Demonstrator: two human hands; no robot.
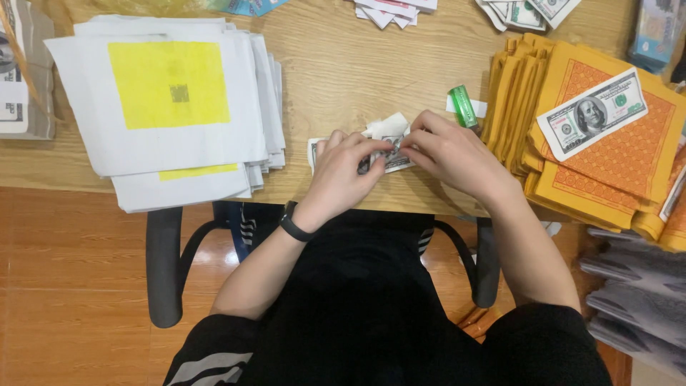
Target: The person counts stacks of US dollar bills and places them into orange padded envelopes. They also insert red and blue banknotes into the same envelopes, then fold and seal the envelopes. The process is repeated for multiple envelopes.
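Both hands, left hand (341, 170) and right hand (451, 154), pinch a crumpled paper banknote (389, 139) between fingertips. A green plastic lighter (463, 106) lies just beyond the right knuckles. Flat white sheets (171, 107) are stacked left of the grip.

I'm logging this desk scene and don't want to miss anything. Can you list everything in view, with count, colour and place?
folded note: one, grey-white printed paper, table centre, under both hands
white sheets: one stack, white with yellow squares, table left
orange sheets: overlapping piles, orange-yellow, table right
flat note: one, grey-green, on the orange sheets
lighter: one, green, right of the hands
folded pieces: a small heap, white, top edge centre
loose notes: a few, top edge right
grey sheets: one stack, lower right
table: one, light wood
chair: black armrests, below the table
wristband: one, black, left wrist
left hand: pinching the folded note
right hand: pinching the folded note
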